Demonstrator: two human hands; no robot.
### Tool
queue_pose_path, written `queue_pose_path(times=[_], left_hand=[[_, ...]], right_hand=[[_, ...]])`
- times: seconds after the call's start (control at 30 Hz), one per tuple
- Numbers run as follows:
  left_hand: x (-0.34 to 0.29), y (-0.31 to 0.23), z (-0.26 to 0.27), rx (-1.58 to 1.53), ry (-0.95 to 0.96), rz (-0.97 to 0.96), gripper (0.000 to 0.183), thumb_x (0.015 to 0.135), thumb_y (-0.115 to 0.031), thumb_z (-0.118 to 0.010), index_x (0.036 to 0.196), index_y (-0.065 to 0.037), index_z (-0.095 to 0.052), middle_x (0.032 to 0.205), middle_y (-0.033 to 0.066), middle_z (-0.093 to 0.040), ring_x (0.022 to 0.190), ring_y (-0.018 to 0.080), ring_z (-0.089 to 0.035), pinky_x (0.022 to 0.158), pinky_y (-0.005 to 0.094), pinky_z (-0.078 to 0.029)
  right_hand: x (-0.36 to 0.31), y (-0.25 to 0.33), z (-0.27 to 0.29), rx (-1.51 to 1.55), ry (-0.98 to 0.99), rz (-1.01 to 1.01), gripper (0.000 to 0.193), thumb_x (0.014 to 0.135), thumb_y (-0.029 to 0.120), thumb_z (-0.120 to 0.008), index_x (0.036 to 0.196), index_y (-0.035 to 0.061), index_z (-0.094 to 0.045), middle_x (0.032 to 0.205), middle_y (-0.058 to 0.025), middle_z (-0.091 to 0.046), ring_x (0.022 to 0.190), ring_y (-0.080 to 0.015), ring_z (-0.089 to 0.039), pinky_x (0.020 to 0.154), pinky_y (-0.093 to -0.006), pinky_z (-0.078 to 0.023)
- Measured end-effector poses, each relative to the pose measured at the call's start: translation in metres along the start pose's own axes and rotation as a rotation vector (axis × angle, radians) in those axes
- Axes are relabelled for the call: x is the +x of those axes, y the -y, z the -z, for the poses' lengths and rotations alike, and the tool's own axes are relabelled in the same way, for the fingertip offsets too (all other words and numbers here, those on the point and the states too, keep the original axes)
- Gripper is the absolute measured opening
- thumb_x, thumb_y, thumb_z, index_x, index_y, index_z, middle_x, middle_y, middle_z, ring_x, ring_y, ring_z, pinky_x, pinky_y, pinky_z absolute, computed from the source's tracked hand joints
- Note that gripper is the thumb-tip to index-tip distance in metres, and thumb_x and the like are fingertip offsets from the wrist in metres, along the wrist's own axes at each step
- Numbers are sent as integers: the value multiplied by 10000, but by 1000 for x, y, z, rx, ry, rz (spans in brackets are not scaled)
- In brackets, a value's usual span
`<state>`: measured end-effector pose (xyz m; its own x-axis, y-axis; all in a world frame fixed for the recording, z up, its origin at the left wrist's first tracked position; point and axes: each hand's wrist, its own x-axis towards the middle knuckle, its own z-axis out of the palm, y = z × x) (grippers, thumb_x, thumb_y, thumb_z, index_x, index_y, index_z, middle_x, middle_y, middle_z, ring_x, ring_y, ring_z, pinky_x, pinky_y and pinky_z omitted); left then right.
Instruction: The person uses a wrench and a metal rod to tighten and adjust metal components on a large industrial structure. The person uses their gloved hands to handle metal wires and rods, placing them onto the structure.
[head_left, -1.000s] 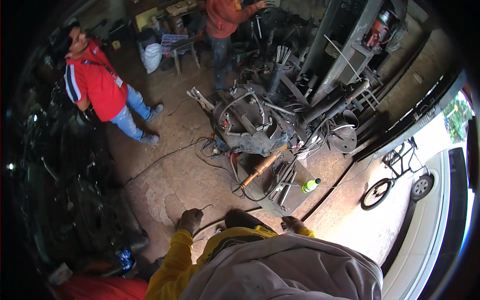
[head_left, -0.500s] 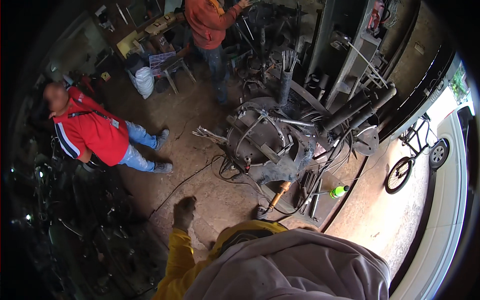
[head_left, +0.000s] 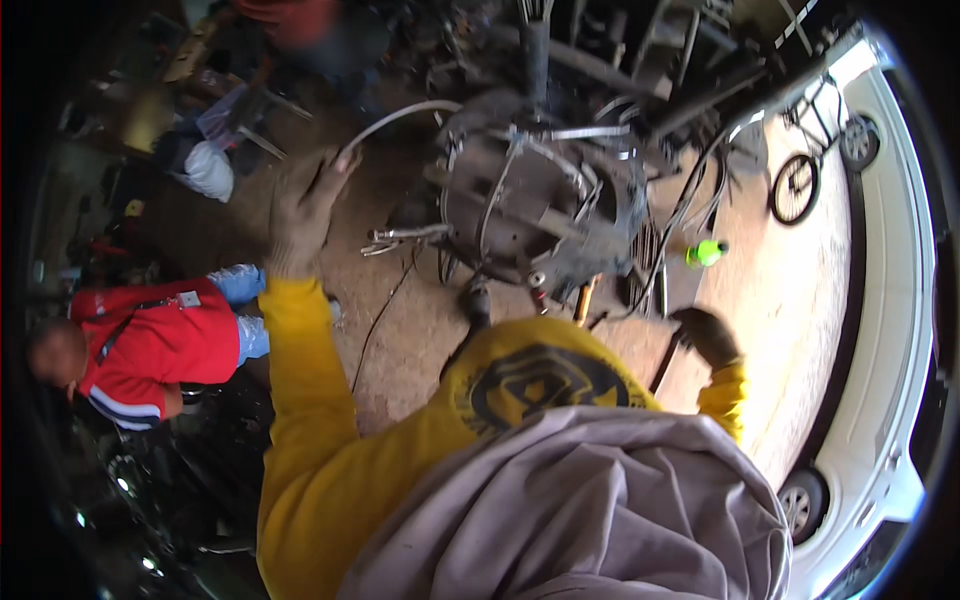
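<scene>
My left hand [head_left: 305, 215], in a light work glove, is raised on the left of a round metal worktable [head_left: 520, 225]. Its thumb and fingers pinch the end of a thin curved metal rod [head_left: 400, 113], which arcs across to the table's far left side. A bent metal ring frame [head_left: 497, 190] lies on the tabletop. My right hand [head_left: 712, 337], in a dark glove, is low on the right, past the table's near edge. Its fingers are in shadow, and whether they grip anything is unclear. Nearest to it is a bright green bottle [head_left: 706, 252].
A person in a red shirt [head_left: 165, 340] is at the left; another person [head_left: 295, 20] is at the far left, blurred. Cables [head_left: 690, 195] and an orange-handled tool [head_left: 585, 300] are by the table. A bicycle [head_left: 797, 188] and a white vehicle [head_left: 900, 300] are on the right.
My left hand has risen and moved forward and left, and now holds the curved rod. My right hand has come into view. The view has shifted and I am closer to the worktable.
</scene>
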<state>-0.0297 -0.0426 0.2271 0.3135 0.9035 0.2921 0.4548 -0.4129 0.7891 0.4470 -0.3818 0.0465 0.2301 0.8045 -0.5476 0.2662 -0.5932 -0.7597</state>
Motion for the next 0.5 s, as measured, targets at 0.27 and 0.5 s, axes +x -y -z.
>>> queue_pose_path(times=[0.27, 0.5], left_hand=[[110, 32, -54, -203, 636, -222, 199, 944, -223, -676, 1009, -36, -703, 740, 11, -639, 618, 68, -562, 529, 231, -441], [137, 18, -141, -191, 687, -742, 85, 869, -148, -720, 932, -92, -723, 865, 86, -705, 817, 256, -661, 804, 348, -514]], right_hand=[[-4, 247, -67, 98, -600, 425, 274, 981, 174, -617, 1222, 49, -655, 917, -33, -690, 703, -81, -583, 646, -232, -482], [73, 280, -97, -584, -706, 785, 252, 891, 121, -675, 1140, 111, -710, 1122, -101, -674, 922, -303, -655, 837, -373, -538]])
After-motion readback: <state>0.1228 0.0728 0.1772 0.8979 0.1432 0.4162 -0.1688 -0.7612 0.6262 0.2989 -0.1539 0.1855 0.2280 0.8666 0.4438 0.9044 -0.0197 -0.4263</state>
